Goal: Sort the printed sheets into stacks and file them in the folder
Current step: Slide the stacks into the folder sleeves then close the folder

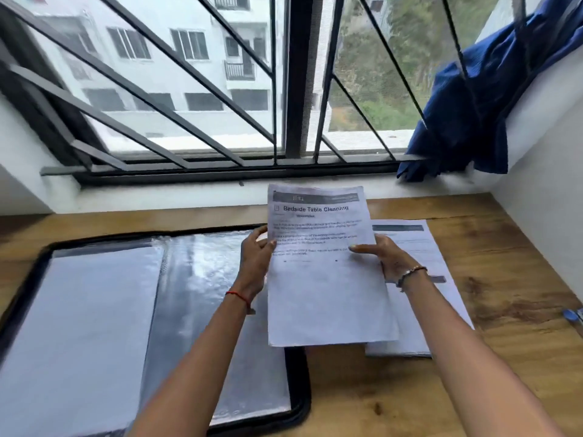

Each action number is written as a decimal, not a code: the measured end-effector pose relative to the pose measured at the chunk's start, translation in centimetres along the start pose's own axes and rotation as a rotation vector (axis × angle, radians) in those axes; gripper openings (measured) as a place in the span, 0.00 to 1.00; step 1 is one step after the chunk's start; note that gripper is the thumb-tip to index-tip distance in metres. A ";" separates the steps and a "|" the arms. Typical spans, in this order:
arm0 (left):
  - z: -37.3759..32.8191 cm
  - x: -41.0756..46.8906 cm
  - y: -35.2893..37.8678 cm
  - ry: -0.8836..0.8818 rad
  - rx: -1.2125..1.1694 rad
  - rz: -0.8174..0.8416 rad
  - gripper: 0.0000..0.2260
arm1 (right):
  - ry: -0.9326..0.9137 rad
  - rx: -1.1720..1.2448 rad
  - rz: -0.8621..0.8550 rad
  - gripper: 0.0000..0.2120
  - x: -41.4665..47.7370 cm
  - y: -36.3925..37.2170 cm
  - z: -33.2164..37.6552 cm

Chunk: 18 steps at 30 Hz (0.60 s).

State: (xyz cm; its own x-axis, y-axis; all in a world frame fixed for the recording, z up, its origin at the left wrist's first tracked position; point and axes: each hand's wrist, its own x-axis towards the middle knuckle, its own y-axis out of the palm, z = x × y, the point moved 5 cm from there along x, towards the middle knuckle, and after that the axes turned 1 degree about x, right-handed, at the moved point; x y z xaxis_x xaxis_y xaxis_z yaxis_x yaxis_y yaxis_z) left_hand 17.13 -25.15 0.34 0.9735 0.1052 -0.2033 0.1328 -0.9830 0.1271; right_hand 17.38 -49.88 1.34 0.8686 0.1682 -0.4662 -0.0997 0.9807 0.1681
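I hold up a printed sheet (325, 279) headed "Bedside Table Cleaning" above the table. My left hand (255, 257) grips its left edge and my right hand (385, 257) pinches its right edge, thumb on the front. It may be more than one sheet; I cannot tell. Under and to the right of it lies a stack of printed sheets (422, 298) on the wooden table. An open black folder (189, 279) with shiny plastic sleeves lies flat at the left, with a white page (79, 326) in its left sleeve.
The wooden table (504, 263) meets a white wall at the right and a barred window sill (220, 178) at the back. A blue cloth (473, 105) hangs on the bars at the right. A small blue object (572, 316) lies at the table's right edge.
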 end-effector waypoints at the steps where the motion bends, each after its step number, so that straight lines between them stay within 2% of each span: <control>1: -0.1 -0.1 -1.3 -0.012 0.014 -0.009 0.12 | 0.002 0.004 0.028 0.14 0.2 1.3 -0.2; 4: -0.5 -0.5 -5.2 -0.048 0.084 -0.026 0.08 | -0.025 -0.031 0.044 0.23 1.5 4.4 -0.8; 7: -0.7 -0.1 -9.8 0.013 0.295 -0.134 0.09 | -0.062 -0.056 0.032 0.16 2.6 6.8 -0.5; 10: -0.6 0.7 -14.1 0.070 0.629 -0.215 0.11 | -0.069 -0.138 0.010 0.16 3.6 8.6 0.1; 14: -0.1 1.9 -17.4 0.053 0.789 -0.187 0.15 | -0.063 -0.281 -0.017 0.20 4.7 10.2 -0.1; 16: 0.2 2.6 -18.2 0.068 0.849 -0.145 0.15 | -0.074 -0.384 -0.020 0.25 4.9 11.0 -0.1; 18: 0.5 3.3 -18.6 0.079 0.886 -0.114 0.15 | -0.089 -0.444 -0.046 0.23 5.2 11.5 0.0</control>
State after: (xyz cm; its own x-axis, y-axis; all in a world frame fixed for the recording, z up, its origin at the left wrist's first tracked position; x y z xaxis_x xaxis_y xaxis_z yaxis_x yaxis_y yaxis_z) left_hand 17.79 -6.58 -3.20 0.9774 0.1874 -0.0976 0.0685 -0.7179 -0.6928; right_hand 20.77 -37.76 0.85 0.9133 0.1332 -0.3850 -0.2418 0.9378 -0.2493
